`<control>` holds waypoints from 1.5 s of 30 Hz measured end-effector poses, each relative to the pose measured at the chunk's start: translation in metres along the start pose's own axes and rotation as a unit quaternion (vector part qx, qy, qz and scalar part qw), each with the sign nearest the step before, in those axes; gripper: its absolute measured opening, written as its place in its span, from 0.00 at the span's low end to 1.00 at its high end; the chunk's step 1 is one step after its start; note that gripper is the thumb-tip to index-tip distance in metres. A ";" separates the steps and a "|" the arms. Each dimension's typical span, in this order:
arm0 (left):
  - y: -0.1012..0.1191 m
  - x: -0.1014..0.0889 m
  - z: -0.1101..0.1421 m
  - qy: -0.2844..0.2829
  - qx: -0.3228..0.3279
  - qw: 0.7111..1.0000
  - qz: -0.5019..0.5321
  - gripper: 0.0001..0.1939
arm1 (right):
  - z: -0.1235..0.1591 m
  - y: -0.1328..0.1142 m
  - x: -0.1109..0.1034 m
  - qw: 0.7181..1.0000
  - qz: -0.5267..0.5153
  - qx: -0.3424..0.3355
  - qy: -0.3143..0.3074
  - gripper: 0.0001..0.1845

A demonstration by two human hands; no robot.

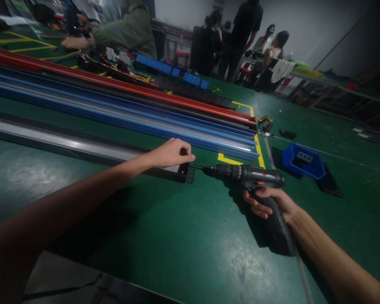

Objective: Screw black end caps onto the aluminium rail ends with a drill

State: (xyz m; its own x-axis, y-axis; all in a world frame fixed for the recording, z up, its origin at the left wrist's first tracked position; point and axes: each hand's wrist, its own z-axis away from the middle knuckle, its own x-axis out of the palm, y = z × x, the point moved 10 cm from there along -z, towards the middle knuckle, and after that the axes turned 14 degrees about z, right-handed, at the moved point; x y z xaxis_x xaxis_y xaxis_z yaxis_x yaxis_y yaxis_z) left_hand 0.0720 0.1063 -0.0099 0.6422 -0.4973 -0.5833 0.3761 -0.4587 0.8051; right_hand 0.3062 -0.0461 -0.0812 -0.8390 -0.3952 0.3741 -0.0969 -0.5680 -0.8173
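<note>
So the right hand point(264, 202) is wrapped round a black drill point(251, 175), bit pointing to 9 o'clock at the dark rail's end point(186, 174), where the left hand point(174, 153) sits half-curled, thumb and fingertips nearly together.

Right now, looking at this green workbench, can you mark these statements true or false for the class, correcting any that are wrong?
1. The right hand grips a black power drill. True.
2. The drill's bit points away from the long dark metal profile with a pale strip. False: it points towards the profile's near end.
3. The left hand is at that end of the profile. True.
4. The open blue plastic bin stands on the profile. False: it stands on the green surface, beyond the drill.
</note>
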 end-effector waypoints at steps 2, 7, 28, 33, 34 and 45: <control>-0.001 0.000 0.000 -0.001 -0.002 1.000 0.000 0.16 | 0.000 0.000 -0.001 1.000 0.000 0.000 0.003 0.11; 0.001 0.001 0.000 -0.001 -0.002 1.000 -0.001 0.15 | 0.000 0.000 -0.002 1.000 0.000 -0.003 0.007 0.11; 0.000 0.001 0.001 -0.003 -0.003 1.000 0.005 0.16 | 0.000 0.003 -0.006 1.000 -0.001 0.000 0.009 0.11; 0.001 0.000 0.000 -0.001 0.003 1.000 0.006 0.15 | 0.000 0.003 -0.003 1.000 -0.012 0.001 0.004 0.11; 0.001 0.000 0.000 0.000 0.002 1.000 0.006 0.15 | 0.000 0.002 -0.003 1.000 -0.014 0.000 0.002 0.11; 0.001 0.000 0.000 -0.002 -0.005 1.000 -0.003 0.15 | 0.000 0.000 -0.001 1.000 -0.016 -0.009 -0.004 0.11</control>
State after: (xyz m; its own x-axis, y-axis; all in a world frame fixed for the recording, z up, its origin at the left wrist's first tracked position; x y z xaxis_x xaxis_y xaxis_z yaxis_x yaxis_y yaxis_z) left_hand 0.0724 0.1055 -0.0095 0.6373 -0.4970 -0.5890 0.3869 -0.4547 0.8023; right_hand 0.3073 -0.0453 -0.0817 -0.8313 -0.3826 0.4032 -0.1337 -0.5666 -0.8131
